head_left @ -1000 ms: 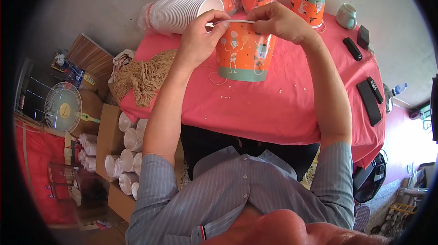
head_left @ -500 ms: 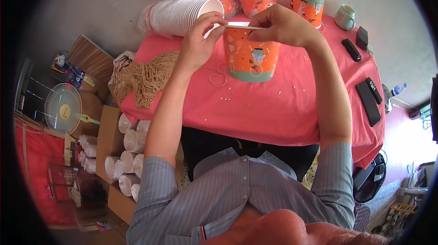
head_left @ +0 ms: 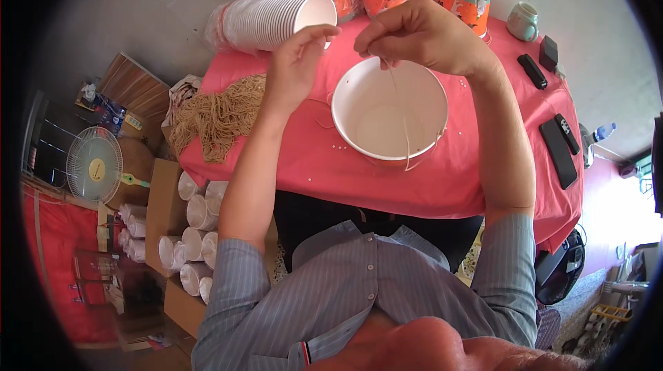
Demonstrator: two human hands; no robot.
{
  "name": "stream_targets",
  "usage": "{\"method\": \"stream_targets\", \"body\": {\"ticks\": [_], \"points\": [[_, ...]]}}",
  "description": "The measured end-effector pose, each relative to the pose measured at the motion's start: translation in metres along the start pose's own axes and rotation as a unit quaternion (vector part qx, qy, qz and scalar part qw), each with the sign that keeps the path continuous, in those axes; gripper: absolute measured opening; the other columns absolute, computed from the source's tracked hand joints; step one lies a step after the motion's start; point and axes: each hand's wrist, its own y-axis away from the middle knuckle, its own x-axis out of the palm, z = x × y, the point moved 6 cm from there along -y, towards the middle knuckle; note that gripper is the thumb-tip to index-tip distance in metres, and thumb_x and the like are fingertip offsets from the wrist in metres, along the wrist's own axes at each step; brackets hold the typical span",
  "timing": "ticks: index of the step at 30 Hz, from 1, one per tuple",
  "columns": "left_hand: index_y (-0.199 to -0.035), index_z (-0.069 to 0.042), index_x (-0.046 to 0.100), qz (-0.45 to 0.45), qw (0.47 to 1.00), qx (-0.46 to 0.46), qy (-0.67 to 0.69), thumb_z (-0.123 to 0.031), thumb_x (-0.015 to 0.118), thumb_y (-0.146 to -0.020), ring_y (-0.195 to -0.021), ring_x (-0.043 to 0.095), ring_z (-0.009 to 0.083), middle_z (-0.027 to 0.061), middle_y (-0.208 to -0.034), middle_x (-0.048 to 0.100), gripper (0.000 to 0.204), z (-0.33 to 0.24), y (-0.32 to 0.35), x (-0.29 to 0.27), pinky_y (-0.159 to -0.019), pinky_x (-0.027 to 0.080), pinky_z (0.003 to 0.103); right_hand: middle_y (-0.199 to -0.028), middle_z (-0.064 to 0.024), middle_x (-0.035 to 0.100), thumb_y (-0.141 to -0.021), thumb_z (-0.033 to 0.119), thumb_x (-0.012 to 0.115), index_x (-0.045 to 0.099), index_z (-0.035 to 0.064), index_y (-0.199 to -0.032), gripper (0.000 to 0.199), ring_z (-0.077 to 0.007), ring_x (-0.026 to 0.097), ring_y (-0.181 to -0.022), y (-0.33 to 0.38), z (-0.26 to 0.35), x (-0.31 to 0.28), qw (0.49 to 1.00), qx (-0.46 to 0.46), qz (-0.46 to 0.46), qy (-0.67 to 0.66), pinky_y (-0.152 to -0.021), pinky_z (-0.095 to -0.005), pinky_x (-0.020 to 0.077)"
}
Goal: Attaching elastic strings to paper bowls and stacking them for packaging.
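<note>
Pinching limp cord (head_left: pixel 406 124), the right hand (head_left: pixel 429 41) hangs over a probably light tub (head_left: pixel 380 112), best rim-held; the left hand (head_left: pixel 293 69) looks empty.

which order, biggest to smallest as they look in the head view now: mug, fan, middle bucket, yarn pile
1. Middle bucket
2. Yarn pile, partly hidden by the left forearm
3. Fan, though it looks farther away
4. Mug
</note>
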Motion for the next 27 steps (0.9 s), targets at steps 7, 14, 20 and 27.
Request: {"method": "stream_targets", "body": {"ticks": [7,14,20,27], "points": [[-0.134,0.002,0.073,0.066,0.986,0.022,0.154,-0.028,0.057,-0.115,-0.115,0.067,0.0115,0.0072,-0.121,0.078,0.039,-0.031,0.011,0.006,-0.100,0.053,0.030,-0.093,-0.0055,0.081,-0.101,0.004,0.071,0.084,-0.0001,-0.113,0.019,-0.0095,0.070,-0.078,0.001,0.004,0.000,0.998,-0.021,-0.015,-0.050,-0.074,-0.0274,0.0602],[-0.126,0.004,0.075,0.086,0.988,-0.028,0.126,-0.020,0.071,-0.109,-0.109,0.072,0.0138,0.0093,-0.117,0.080,0.030,-0.025,0.022,0.016,-0.095,0.056,0.030,-0.093,-0.0053,0.081,-0.101,0.006,0.070,0.084,0.0004,-0.112,0.018,-0.0098,0.071,-0.077,-0.002,0.001,0.004,0.999,-0.024,-0.007,-0.044,-0.072,-0.0275,0.0599],[-0.109,-0.001,0.078,0.009,0.975,0.082,-0.205,-0.010,0.076,-0.099,-0.102,0.076,0.0229,0.0108,-0.107,0.080,0.014,-0.055,0.025,-0.002,-0.092,0.056,0.037,-0.099,-0.0072,0.081,-0.097,0.013,0.079,0.081,0.0011,-0.117,0.024,-0.0149,0.075,-0.091,0.007,-0.004,-0.001,0.989,-0.022,-0.010,0.143,-0.088,-0.0327,0.0615],[-0.101,-0.006,0.076,-0.005,0.843,0.314,-0.436,-0.008,0.080,-0.087,-0.106,0.071,0.0237,0.0045,-0.103,0.076,0.015,-0.099,0.036,0.012,-0.095,0.051,0.042,-0.095,-0.0090,0.080,-0.094,0.024,0.084,0.082,0.0010,-0.111,0.029,-0.0153,0.074,-0.091,-0.006,-0.005,0.026,0.994,0.070,-0.026,0.074,-0.085,-0.0322,0.0586]]}}
